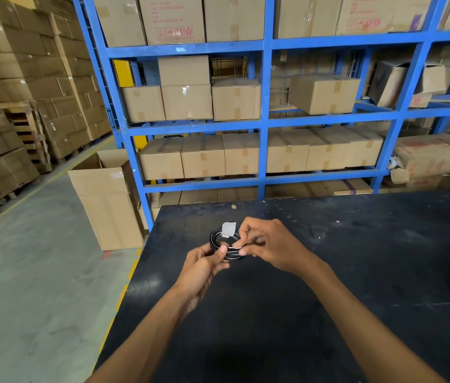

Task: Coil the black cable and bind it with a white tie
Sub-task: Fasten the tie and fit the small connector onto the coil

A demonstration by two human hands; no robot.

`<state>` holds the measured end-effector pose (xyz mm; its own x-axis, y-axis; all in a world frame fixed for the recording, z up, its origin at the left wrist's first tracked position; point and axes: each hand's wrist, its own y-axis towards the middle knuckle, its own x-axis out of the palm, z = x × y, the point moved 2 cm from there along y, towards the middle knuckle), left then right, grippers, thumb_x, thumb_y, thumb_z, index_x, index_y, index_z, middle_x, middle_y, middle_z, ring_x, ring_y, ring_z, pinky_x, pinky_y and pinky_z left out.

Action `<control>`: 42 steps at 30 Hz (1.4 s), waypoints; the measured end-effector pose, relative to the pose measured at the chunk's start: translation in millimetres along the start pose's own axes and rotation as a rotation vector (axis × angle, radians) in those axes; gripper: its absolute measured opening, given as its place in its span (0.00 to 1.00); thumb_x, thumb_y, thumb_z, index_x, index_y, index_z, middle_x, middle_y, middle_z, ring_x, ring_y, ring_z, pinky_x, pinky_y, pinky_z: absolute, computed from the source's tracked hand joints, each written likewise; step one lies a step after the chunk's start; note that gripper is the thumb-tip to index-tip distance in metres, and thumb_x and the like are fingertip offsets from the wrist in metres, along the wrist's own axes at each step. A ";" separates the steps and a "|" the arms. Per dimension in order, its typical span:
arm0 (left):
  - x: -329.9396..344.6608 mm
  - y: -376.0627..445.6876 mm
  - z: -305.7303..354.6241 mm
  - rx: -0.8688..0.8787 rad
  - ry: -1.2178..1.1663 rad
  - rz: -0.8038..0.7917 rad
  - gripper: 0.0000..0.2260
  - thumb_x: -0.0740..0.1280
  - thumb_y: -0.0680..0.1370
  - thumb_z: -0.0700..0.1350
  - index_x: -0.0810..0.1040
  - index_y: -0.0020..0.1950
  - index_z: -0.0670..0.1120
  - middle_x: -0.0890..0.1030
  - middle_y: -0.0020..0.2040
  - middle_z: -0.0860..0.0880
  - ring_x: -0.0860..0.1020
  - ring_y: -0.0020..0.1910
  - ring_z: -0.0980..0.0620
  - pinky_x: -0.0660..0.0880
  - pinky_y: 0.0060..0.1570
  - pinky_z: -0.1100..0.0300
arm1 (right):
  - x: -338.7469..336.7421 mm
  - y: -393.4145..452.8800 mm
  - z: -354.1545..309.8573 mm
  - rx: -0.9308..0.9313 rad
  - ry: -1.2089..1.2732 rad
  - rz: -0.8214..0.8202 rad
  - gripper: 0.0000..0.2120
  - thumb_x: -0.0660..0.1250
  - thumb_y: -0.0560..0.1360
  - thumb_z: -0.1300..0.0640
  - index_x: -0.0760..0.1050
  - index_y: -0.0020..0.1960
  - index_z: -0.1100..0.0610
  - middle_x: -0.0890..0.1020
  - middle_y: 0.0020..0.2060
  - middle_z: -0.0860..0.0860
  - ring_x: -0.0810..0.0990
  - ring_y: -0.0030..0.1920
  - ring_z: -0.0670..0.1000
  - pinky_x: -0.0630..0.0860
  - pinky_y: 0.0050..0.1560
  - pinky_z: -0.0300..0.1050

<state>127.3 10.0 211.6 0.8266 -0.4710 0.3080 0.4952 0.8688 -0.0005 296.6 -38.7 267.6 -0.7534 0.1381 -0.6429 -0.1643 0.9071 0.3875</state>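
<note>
Black worktable [301,286], scuffed w/ pale specks, in a warehouse. Blue steel racking [263,125] right behind it, shelves full of brown cartons [236,99]. Open tall carton [107,200] on the grey concrete floor [25,272] by the table's left corner; stacked boxes on pallets [5,106] far left.

Black cable [219,243] is wound into a small round coil, several glossy loops. White tag or label [228,229] sits at the coil's far side. Thin white tie [234,247] crosses the near side of the loops.

Coil is held up between both my hands, over the table's left-centre part. My left hand [204,268] grips the coil's near-left edge, thumb on top. My right hand [268,244] pinches the tie's end btwn thumb & fingers, curled, just right of the coil. Can't tell if the tie is twisted closed.
</note>
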 end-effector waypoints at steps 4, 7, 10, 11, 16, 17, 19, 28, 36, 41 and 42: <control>6.2 0.6 0.6 -0.026 -0.037 -0.018 0.08 0.65 0.79 0.37 0.84 0.51 0.41 0.86 0.48 0.46 0.82 0.45 0.56 0.79 0.43 0.66 | -6.8 1.5 -5.1 -0.194 -0.155 0.055 0.12 0.75 0.72 0.65 0.74 0.41 0.52 0.85 0.37 0.53 0.85 0.42 0.44 0.80 0.39 0.37; 8.9 1.9 4.3 -0.039 -0.062 -0.016 0.08 0.65 0.79 0.38 0.83 0.53 0.40 0.86 0.47 0.46 0.82 0.44 0.57 0.80 0.43 0.66 | -4.8 -3.2 -3.0 -0.289 -0.216 0.196 0.08 0.78 0.69 0.62 0.78 0.41 0.59 0.84 0.35 0.52 0.83 0.36 0.48 0.80 0.37 0.42; 10.2 2.2 6.8 -0.069 -0.112 0.012 0.07 0.65 0.79 0.38 0.82 0.51 0.38 0.85 0.45 0.45 0.82 0.42 0.56 0.80 0.41 0.67 | 3.6 -9.6 2.4 -0.297 -0.199 0.294 0.09 0.79 0.67 0.62 0.80 0.42 0.58 0.84 0.37 0.52 0.81 0.36 0.49 0.80 0.38 0.45; 10.3 1.9 7.4 -0.082 -0.137 0.027 0.07 0.65 0.79 0.37 0.82 0.50 0.38 0.85 0.44 0.45 0.81 0.41 0.55 0.80 0.40 0.67 | 7.0 -11.5 4.6 -0.290 -0.168 0.308 0.10 0.80 0.66 0.62 0.81 0.43 0.58 0.84 0.39 0.53 0.82 0.38 0.49 0.81 0.40 0.46; 8.8 0.7 9.5 -0.097 -0.193 0.068 0.07 0.65 0.79 0.37 0.81 0.50 0.37 0.86 0.43 0.46 0.82 0.39 0.56 0.79 0.39 0.67 | 16.0 -19.2 14.9 -0.206 0.005 0.371 0.17 0.80 0.65 0.63 0.82 0.52 0.58 0.82 0.54 0.51 0.82 0.46 0.46 0.82 0.50 0.40; 9.2 0.9 10.0 -0.099 -0.199 0.071 0.07 0.65 0.79 0.38 0.81 0.51 0.37 0.86 0.43 0.45 0.82 0.40 0.56 0.79 0.39 0.67 | 18.7 -20.8 16.0 -0.180 0.014 0.391 0.18 0.80 0.65 0.63 0.82 0.53 0.57 0.81 0.53 0.49 0.82 0.46 0.46 0.82 0.50 0.39; 9.9 1.7 10.8 -0.101 -0.219 0.078 0.08 0.64 0.79 0.38 0.81 0.52 0.36 0.86 0.43 0.45 0.83 0.40 0.56 0.80 0.40 0.67 | 25.6 -23.8 15.7 -0.102 0.053 0.433 0.19 0.80 0.66 0.63 0.82 0.54 0.56 0.80 0.50 0.46 0.82 0.46 0.47 0.82 0.50 0.39; 8.5 1.9 10.3 -0.090 -0.211 0.106 0.07 0.65 0.79 0.38 0.82 0.51 0.39 0.86 0.44 0.47 0.84 0.42 0.57 0.79 0.40 0.68 | 46.2 -27.9 9.8 0.156 0.311 0.645 0.16 0.80 0.64 0.66 0.85 0.49 0.55 0.85 0.41 0.47 0.85 0.43 0.44 0.81 0.48 0.35; 8.7 -2.2 13.4 -0.052 -0.105 0.099 0.06 0.65 0.79 0.38 0.81 0.51 0.38 0.85 0.40 0.49 0.81 0.40 0.57 0.79 0.41 0.67 | 36.4 -22.7 4.3 0.048 0.124 0.561 0.08 0.77 0.69 0.66 0.86 0.47 0.58 0.86 0.39 0.49 0.84 0.40 0.47 0.82 0.42 0.44; 6.4 -2.9 14.3 -0.029 -0.052 0.071 0.08 0.65 0.79 0.38 0.81 0.53 0.37 0.85 0.44 0.48 0.81 0.41 0.58 0.79 0.41 0.68 | 21.5 -14.7 4.3 0.092 0.020 0.405 0.08 0.79 0.68 0.60 0.87 0.45 0.51 0.82 0.34 0.39 0.79 0.38 0.43 0.74 0.40 0.35; 6.2 -2.6 14.6 -0.030 -0.044 0.060 0.08 0.65 0.79 0.38 0.81 0.53 0.37 0.85 0.44 0.48 0.81 0.41 0.58 0.79 0.41 0.68 | 18.5 -13.0 4.0 0.109 0.015 0.376 0.08 0.79 0.68 0.59 0.87 0.45 0.49 0.81 0.32 0.37 0.79 0.38 0.42 0.73 0.40 0.34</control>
<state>127.2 7.1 227.4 0.8430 -0.4103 0.3478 0.4531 0.8902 -0.0481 287.4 -46.3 248.0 -0.7577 0.4635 -0.4594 0.1928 0.8316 0.5209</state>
